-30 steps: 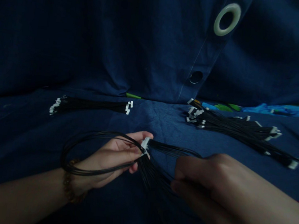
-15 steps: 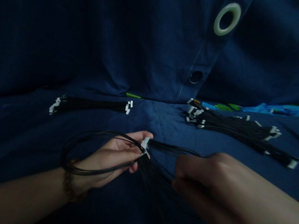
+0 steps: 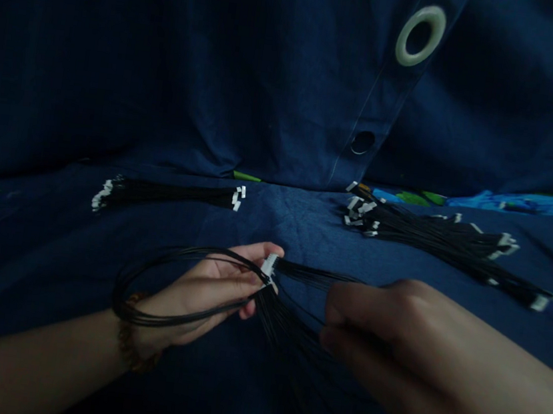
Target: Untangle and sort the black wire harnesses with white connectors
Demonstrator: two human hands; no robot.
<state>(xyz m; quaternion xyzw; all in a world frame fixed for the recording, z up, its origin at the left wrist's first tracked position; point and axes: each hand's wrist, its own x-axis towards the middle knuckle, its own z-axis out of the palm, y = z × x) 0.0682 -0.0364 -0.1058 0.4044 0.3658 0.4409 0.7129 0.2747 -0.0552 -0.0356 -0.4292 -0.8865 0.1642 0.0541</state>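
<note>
Between the thumb and fingers of my left hand (image 3: 219,287) is a white plug connector (image 3: 269,266) of a black wire harness (image 3: 201,249). Some of its thin wires loop leftward over my wrist, and others run right and down from the connector. My right hand (image 3: 373,320) is closed to the right of it, thumb pressed against the bent index finger, at the wires that run from the connector. Its other fingers are mostly hidden, and the far ends of the wires fade into the dark below.
A neat bundle of black cables (image 3: 172,192) with white ends lies behind on the left. A larger, looser pile of similar cables (image 3: 429,236) lies on the right. Dark blue cloth (image 3: 295,216) covers the surface, and a blue curtain (image 3: 273,72) with a pale ring (image 3: 403,41) hangs behind.
Hardly anything differs. The wire loop over my left wrist has shifted slightly, and my right hand has moved only a little; both hands keep their hold.
</note>
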